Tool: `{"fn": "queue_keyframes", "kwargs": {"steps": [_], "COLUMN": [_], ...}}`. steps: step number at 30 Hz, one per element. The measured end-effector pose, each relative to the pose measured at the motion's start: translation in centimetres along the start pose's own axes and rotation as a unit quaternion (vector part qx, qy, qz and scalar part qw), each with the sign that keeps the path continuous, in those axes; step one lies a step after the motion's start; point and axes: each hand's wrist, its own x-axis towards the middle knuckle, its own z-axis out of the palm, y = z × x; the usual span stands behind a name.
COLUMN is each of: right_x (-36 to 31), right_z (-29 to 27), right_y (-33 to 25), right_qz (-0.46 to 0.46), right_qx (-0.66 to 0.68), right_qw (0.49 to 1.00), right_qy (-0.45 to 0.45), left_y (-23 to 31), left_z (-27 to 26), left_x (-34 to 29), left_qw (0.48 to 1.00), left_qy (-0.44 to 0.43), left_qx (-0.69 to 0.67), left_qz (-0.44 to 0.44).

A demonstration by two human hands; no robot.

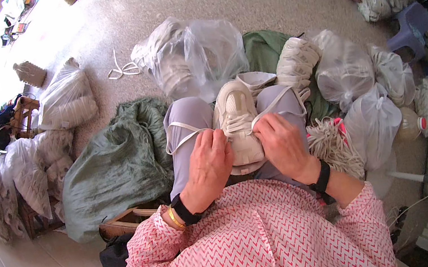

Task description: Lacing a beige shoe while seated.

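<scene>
A cream sneaker (245, 148) is wedged between my knees, its toe pointing away from me. White shoelace runs across its front in several rows. My left hand (207, 160) is closed at the shoe's left side, fingers pinching the lace (186, 128), which loops over my left knee. On the other side my right hand (284, 141) pinches the lace (272, 107) that drapes over my right knee. Beyond the toe, another pale shoe piece (256, 78) is partly hidden. Beside my right thigh lies a thick bundle of white laces (334, 149) with a pink tie.
Clear plastic bags of pale shoes (170, 64) stand ahead, with more bags (347, 75) at right. Stacked shoe uppers (296, 64) lean by my right knee. A green sack (116, 162) slumps at left. A loose lace (122, 69) lies on the floor, and a purple stool (410, 30) stands far right.
</scene>
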Motion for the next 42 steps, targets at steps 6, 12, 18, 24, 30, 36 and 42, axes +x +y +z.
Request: {"fn": "queue_keyframes", "kwargs": {"steps": [6, 12, 18, 24, 30, 36, 42], "right_x": [-0.5, 1.2, 1.8, 1.6, 1.0, 1.9, -1.1], "right_z": [-1.1, 1.5, 3.1, -6.5, -12.1, -8.6, -9.2], "right_y": [-3.7, -3.3, -2.5, -1.7, -2.0, -2.6, 0.2], "right_qz": [0.036, 0.018, 0.014, 0.035, 0.034, 0.106, 0.218], "right_qx": [0.180, 0.132, 0.075, 0.201, 0.373, 0.567, 0.596], "right_qw": [0.983, 0.991, 0.996, 0.976, 0.918, 0.807, 0.758], "right_qy": [-0.006, -0.032, -0.034, -0.080, -0.133, -0.124, -0.149], "left_y": [0.6, -0.1, -0.2, -0.4, 0.2, 1.6, -1.2], "left_z": [-0.9, -0.7, -0.5, -0.6, -2.2, -2.9, -2.8], "left_x": [-0.2, -0.2, -0.1, 0.1, 1.9, 3.8, 1.2], "left_qw": [1.000, 1.000, 0.998, 0.997, 0.974, 0.919, 0.856], "left_qy": [0.008, -0.003, -0.010, 0.030, -0.033, -0.203, -0.148], "left_qx": [-0.004, -0.020, -0.047, -0.073, -0.223, -0.333, -0.471], "left_qz": [-0.014, 0.016, -0.029, -0.022, -0.001, 0.060, -0.150]}}
